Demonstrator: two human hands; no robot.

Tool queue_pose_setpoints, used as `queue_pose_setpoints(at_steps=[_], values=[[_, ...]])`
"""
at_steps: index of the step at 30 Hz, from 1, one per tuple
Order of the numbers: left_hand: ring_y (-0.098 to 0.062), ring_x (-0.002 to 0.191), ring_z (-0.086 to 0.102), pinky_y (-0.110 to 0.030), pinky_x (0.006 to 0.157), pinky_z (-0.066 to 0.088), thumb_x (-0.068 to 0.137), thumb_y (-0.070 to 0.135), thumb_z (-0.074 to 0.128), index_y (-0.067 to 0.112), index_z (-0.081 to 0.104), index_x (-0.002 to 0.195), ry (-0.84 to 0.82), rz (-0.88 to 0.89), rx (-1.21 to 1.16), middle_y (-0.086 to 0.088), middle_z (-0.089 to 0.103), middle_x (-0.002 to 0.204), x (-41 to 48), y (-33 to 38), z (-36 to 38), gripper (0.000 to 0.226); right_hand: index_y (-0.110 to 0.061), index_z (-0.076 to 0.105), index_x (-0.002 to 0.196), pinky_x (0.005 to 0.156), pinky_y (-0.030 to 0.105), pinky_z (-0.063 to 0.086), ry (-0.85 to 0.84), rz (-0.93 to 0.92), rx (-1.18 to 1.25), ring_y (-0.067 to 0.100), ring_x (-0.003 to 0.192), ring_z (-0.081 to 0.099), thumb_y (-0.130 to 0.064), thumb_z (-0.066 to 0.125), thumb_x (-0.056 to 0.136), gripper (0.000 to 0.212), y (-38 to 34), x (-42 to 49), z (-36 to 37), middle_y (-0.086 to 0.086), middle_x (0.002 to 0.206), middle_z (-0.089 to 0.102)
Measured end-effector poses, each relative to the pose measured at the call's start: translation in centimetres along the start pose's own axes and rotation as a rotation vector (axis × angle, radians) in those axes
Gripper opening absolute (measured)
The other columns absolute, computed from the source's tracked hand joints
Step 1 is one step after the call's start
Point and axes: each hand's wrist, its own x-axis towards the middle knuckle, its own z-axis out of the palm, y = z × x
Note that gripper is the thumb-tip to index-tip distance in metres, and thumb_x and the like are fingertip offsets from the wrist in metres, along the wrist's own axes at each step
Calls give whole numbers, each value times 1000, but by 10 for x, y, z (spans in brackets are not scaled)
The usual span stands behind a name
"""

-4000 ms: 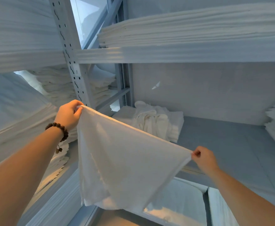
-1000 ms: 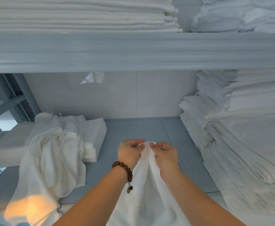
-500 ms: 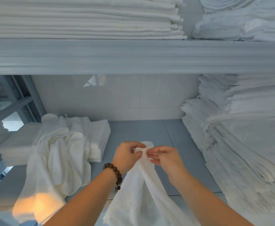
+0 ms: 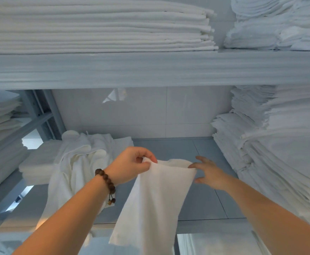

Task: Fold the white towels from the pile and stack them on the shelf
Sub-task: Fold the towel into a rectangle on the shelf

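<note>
Head view: one top corner of the thin, limp white towel (image 4: 154, 199) is pinched closed by the left hand (image 4: 130, 165); the opposite edge is merely touched by the spread-open right hand (image 4: 208, 173). Hung over the grey shelf (image 4: 196, 199), its soft double layer could slip and unfold.

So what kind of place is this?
Probably a linen storeroom, perhaps a hotel's or laundry's: metal shelves hold tall stacks of folded white linen, and the left hand is holding a white towel.
</note>
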Motion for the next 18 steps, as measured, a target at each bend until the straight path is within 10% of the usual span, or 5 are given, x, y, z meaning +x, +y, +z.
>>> queue_pose_setpoints(at_steps=[5, 13, 18], values=[[-9, 48, 32, -18, 47, 28, 82, 1, 57, 26, 70, 79, 46, -30, 35, 7, 41, 51, -18, -12, -27, 28, -9, 70, 103, 101, 14, 23, 123, -63, 192, 15, 130, 42, -15, 68, 85, 20, -6, -16, 3, 2, 138, 48], [-5, 56, 49, -14, 54, 40, 82, 4, 57, 28, 60, 87, 108, 18, 451, 13, 54, 63, -44, -34, -52, 25, -10, 76, 81, 89, 42, 49, 231, -48, 336, 24, 86, 67, -17, 80, 71, 13, -51, -52, -19, 6, 86, 73], [-17, 85, 61, -29, 75, 49, 85, 11, 56, 22, 65, 99, 47, 65, 615, 3, 67, 96, -49, -34, -55, 19, -14, 76, 76, 85, 30, 48, 359, -148, 329, 16, 83, 66, -15, 81, 69, 8, -70, -73, -33, 0, 82, 72]])
